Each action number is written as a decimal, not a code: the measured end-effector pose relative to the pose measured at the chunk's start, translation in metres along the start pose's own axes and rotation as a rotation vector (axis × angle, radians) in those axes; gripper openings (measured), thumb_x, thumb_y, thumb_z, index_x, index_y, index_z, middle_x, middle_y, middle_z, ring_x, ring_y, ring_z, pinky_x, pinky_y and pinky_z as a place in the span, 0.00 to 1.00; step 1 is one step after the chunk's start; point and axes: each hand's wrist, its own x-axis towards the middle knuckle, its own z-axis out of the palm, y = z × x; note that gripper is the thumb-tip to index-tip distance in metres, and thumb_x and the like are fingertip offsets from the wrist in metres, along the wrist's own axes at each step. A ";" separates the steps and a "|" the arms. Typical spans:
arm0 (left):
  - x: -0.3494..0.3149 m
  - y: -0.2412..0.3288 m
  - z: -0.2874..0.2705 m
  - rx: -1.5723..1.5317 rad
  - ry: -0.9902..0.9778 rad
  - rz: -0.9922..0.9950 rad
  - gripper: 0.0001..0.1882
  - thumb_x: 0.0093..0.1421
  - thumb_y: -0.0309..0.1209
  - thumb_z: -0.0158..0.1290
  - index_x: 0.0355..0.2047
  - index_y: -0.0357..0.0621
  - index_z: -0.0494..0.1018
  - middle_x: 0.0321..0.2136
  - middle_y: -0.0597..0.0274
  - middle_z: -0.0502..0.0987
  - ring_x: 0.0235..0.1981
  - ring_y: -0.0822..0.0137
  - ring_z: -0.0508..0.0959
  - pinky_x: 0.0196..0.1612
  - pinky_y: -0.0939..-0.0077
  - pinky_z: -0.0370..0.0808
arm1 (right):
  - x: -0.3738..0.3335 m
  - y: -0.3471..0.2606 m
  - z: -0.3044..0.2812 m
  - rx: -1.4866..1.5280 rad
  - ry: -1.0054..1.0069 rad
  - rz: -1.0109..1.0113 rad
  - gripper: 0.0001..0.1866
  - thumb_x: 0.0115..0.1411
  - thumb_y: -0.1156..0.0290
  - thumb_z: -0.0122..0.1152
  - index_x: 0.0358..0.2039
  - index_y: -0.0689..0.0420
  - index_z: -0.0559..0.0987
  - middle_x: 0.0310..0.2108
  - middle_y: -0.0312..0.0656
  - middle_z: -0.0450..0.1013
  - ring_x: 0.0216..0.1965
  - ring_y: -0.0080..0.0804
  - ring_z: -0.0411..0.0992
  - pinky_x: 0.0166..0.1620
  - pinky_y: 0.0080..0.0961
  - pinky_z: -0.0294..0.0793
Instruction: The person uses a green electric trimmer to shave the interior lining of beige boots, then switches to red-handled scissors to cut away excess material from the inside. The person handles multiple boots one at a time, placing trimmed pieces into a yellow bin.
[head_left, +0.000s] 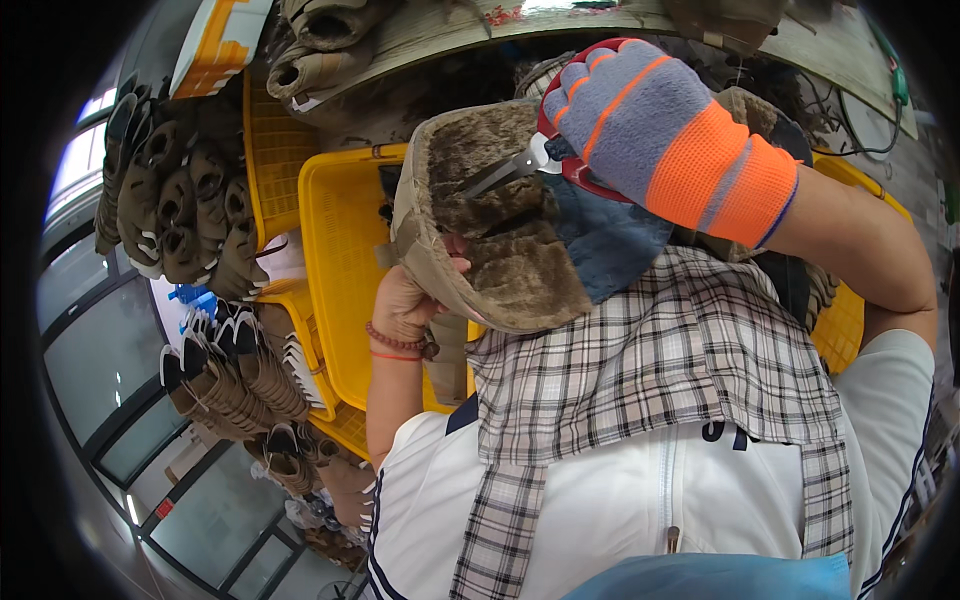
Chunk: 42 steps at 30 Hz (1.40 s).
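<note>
A tan boot upper with brown fur lining is spread above my lap, its furry inside facing up. A dark blue fabric part joins the lining on the right. Bare, with a bead bracelet at the wrist, my left hand grips the upper's left edge, fingertips curled over onto the fur. My right hand, in a grey and orange knit glove, is closed round the red handles of a pair of scissors. Their metal blades reach left over the fur; whether they touch it I cannot tell.
Yellow plastic crates stand to the left and behind the upper; another yellow crate is at my right. Stacked brown uppers crowd the far left. A worktable spans the back, with a cable hanging at its right end.
</note>
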 end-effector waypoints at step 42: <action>0.001 0.005 0.021 0.121 0.046 0.070 0.19 0.38 0.13 0.60 0.35 0.33 0.74 0.30 0.60 0.75 0.28 0.69 0.77 0.32 0.80 0.76 | 0.002 -0.006 -0.012 0.470 -0.321 -0.159 0.17 0.43 0.60 0.67 0.33 0.54 0.78 0.25 0.38 0.74 0.29 0.32 0.75 0.30 0.24 0.73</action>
